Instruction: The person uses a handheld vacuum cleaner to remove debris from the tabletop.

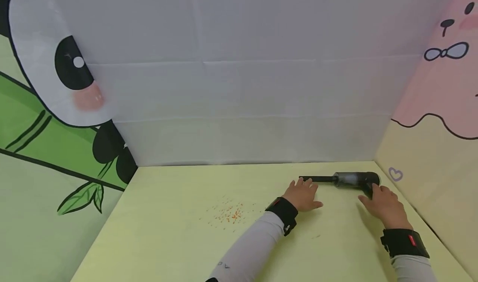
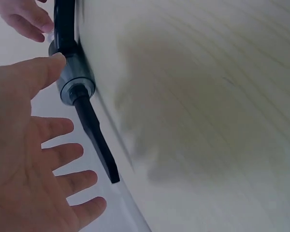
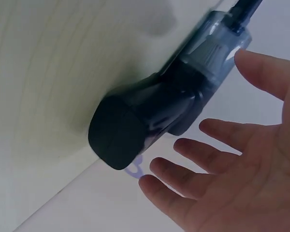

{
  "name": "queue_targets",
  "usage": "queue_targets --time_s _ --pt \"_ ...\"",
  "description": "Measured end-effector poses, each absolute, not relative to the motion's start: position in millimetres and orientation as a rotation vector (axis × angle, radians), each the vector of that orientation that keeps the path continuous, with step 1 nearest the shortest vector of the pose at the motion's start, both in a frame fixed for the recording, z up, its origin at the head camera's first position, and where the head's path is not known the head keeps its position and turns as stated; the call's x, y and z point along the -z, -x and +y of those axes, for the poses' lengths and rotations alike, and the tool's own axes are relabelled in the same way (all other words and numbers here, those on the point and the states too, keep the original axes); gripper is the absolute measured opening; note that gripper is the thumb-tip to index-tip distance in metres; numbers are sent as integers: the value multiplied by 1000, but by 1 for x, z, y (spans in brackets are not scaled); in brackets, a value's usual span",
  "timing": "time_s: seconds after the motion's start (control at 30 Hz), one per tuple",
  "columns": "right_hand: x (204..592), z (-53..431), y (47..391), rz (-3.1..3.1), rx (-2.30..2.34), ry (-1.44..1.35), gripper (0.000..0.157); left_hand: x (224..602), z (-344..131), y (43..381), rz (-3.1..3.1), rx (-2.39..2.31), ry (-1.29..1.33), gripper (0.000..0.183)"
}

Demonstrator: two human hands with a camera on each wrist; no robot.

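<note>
A black handheld vacuum cleaner (image 1: 351, 179) with a see-through dust chamber (image 2: 77, 72) and a long narrow nozzle (image 2: 97, 137) lies at the back right of the table. My left hand (image 1: 301, 195) is over the table by the nozzle, fingers spread and holding nothing. Near the handle (image 3: 120, 133) is my right hand (image 1: 386, 207), its fingers loosely extended; in the right wrist view a gap shows between them and the vacuum. Small orange crumbs (image 1: 233, 215) are scattered on the table, left of my left hand.
The pale yellow table (image 1: 168, 248) meets a plain light back wall (image 1: 239, 107). A cartoon-printed panel (image 1: 37, 124) stands on the left, and a pink and cream one (image 1: 437, 157) runs along the right edge, close to my right hand. A few faint specks (image 1: 316, 236) lie between my forearms.
</note>
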State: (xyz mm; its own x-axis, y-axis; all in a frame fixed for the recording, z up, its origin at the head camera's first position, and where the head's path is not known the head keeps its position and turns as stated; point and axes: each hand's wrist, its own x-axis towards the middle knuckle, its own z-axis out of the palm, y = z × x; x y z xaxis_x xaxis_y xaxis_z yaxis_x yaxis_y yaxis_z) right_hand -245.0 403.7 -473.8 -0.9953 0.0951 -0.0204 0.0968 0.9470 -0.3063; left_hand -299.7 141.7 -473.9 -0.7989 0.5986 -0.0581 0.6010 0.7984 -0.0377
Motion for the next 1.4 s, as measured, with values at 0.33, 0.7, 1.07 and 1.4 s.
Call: queue_targets --time_s 0.33,0.7,1.07,1.4 --pt "472 418 266 2955 499 -193 90 486 162 313 2942 120 -904 61" --pt "497 438 296 2979 519 -183 63 496 175 322 2940 200 -854 64" --pt "482 451 309 3017 571 -99 61 483 189 332 3027 322 -832 67" --pt "449 442 280 3063 553 -101 75 479 202 321 3349 523 -845 47"
